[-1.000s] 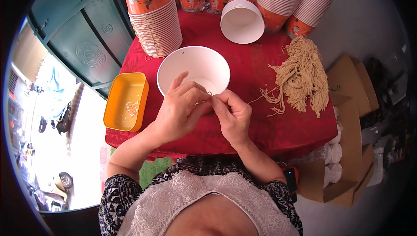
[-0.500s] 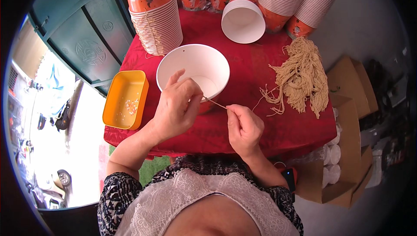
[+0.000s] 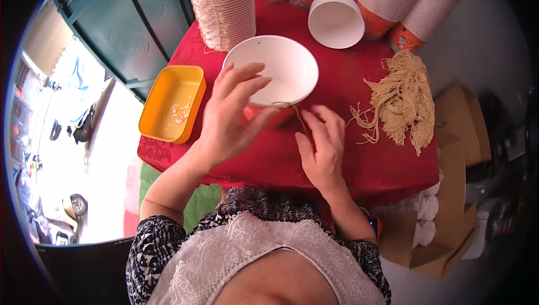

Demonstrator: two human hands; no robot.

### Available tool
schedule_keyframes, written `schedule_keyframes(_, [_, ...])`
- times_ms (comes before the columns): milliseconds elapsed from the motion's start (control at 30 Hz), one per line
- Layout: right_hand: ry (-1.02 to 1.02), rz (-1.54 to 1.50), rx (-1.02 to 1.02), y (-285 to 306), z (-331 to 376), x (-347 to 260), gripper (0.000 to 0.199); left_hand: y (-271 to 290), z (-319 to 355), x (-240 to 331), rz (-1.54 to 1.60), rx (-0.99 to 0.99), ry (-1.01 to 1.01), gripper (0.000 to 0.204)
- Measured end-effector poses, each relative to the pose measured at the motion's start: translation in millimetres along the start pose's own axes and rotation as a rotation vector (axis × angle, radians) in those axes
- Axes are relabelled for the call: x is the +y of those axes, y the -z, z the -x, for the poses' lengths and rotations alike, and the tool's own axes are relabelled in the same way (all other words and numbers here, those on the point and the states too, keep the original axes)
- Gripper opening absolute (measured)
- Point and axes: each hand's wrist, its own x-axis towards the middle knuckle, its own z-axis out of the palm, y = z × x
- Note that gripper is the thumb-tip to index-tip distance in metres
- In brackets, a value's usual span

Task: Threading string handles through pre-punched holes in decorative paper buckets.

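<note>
A white paper cup (image 3: 272, 63) with an orange outer wall lies tilted on the red tablecloth (image 3: 269, 159), its mouth facing up toward me. My left hand (image 3: 227, 119) holds its near side, thumb against the orange wall and fingers spread over the rim. A thin beige string (image 3: 296, 115) runs from the cup's near rim down to my right hand (image 3: 323, 150), which rests on the cloth just right of the cup and pinches the string between thumb and forefinger.
A bundle of beige strings (image 3: 401, 97) lies at the right of the table. A yellow plastic tray (image 3: 171, 103) sits at the left edge. Stacked paper cups (image 3: 222, 7) and one open white cup (image 3: 336, 18) stand behind. Cardboard boxes (image 3: 460, 131) sit to the right.
My right hand, which had drawn the string out to the right, has come back toward the cup and lowered onto the cloth. My left hand has spread its fingers over the rim.
</note>
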Motion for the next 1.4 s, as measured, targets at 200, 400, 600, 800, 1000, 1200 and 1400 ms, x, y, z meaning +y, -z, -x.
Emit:
schedule_keyframes(200, [0.264, -0.507, -0.154, 19, 23, -17, 0.015, 44, 96, 18, 0.483, -0.117, 0.050, 0.014])
schedule_keyframes(400, [0.043, -0.885, -0.755, -4, 75, -16, 0.017, 19, 247, -22, 0.401, -0.922, 1.167, 0.044])
schedule_keyframes(600, [-0.289, -0.619, -0.978, -38, 122, 2, 0.027, -50, 405, -94, 0.903, -0.396, 1.651, 0.061])
schedule_keyframes(800, [-0.200, -0.305, -0.976, -73, 155, 23, 0.046, -107, 398, -131, 1.373, 0.146, 1.544, 0.051])
schedule_keyframes(1000, [-0.110, 0.275, -1.086, -96, 149, 9, 0.076, -80, 322, -77, 1.444, 0.225, 1.363, 0.054])
schedule_keyframes(1200, [-0.002, 0.150, -0.925, -98, 145, -3, 0.038, 4, 269, -9, 1.506, -0.006, 0.891, 0.031])
schedule_keyframes(1400, [-0.048, -0.150, -0.489, -42, 72, -43, 0.020, 57, 200, -24, 0.674, 0.044, 0.535, 0.031])
